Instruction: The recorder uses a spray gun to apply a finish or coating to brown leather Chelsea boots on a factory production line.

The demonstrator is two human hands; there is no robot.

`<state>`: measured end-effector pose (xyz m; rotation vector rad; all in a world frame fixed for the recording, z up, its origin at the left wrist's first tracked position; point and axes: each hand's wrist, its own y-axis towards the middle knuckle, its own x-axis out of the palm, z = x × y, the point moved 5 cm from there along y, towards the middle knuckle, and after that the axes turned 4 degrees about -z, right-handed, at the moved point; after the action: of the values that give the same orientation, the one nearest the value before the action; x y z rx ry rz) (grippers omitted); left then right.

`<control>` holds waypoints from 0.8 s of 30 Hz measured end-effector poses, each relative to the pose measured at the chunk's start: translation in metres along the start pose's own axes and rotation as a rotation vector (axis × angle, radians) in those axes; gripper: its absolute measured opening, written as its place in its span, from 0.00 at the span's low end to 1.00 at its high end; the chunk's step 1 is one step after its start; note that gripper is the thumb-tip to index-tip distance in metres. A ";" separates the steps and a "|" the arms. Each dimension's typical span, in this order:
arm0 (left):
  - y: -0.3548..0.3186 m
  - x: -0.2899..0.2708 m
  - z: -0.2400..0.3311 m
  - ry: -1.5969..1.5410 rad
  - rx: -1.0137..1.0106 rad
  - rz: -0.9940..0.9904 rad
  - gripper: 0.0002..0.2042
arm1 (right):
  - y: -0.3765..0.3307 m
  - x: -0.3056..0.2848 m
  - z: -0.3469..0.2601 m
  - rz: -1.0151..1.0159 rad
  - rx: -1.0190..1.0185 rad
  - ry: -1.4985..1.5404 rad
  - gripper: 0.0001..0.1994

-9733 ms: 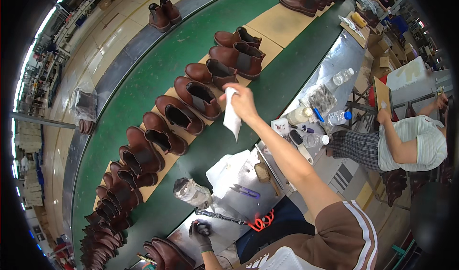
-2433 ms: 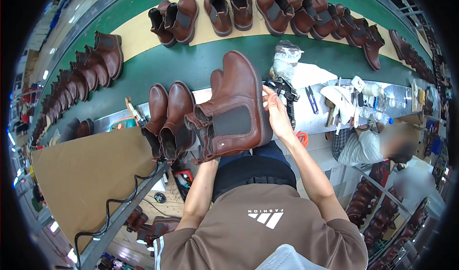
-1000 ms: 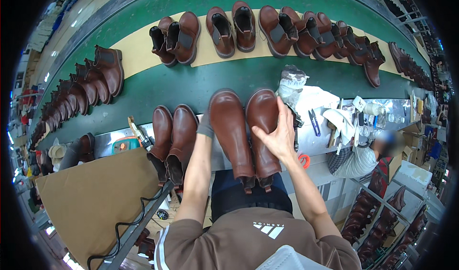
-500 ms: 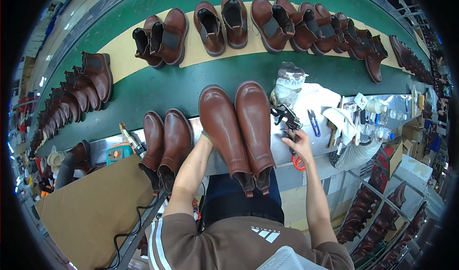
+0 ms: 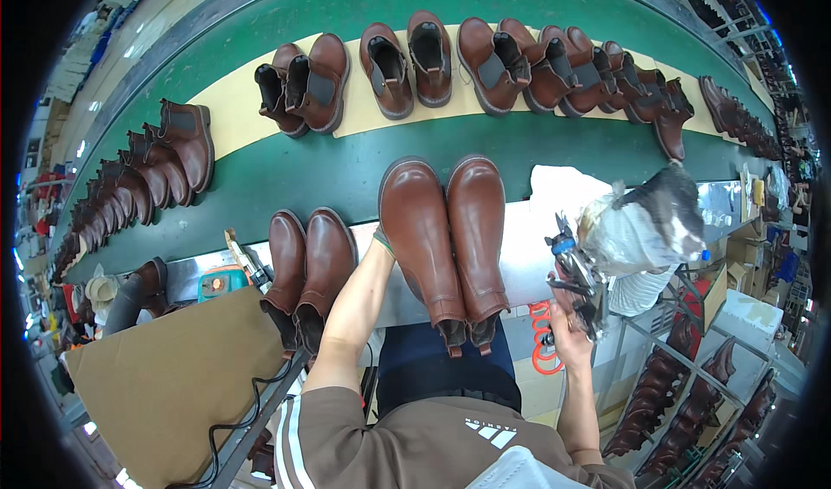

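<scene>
A pair of brown leather Chelsea boots (image 5: 443, 247) is in front of me, raised above the bench edge, with toes away from me and openings toward my body. My left hand (image 5: 381, 248) is behind the left boot, supporting the pair; its fingers are hidden, and a bit of green shows at the wrist. At the right, my right hand (image 5: 570, 331) is closed round a spray gun (image 5: 576, 277), slightly blurred. The gun's cup is wrapped in clear plastic (image 5: 645, 229) with dark stains. A red coiled hose (image 5: 544, 337) hangs beside that hand.
A second brown pair (image 5: 312, 255) stands on the bench at left, near a teal box (image 5: 218, 283) and cardboard (image 5: 173, 376). Rows of boots (image 5: 407, 65) stand on the green surface (image 5: 363, 156) beyond. White cloth (image 5: 554, 190) lies at right; racks of boots (image 5: 666, 376) stand lower right.
My right hand has lifted the spray gun and drawn it right and toward me, its plastic-wrapped cup swinging right over the tools. The held boots have shifted slightly right in view.
</scene>
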<state>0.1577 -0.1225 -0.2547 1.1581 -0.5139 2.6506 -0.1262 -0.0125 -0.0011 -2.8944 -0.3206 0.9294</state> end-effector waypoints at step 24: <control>0.010 0.021 -0.007 0.016 -0.043 -0.090 0.14 | 0.034 -0.012 -0.125 -0.066 0.201 0.255 0.17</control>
<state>0.1353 -0.1284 -0.2458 1.1198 -0.5013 2.5584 -0.0562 -0.0506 0.1023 -2.7549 -0.2820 0.5386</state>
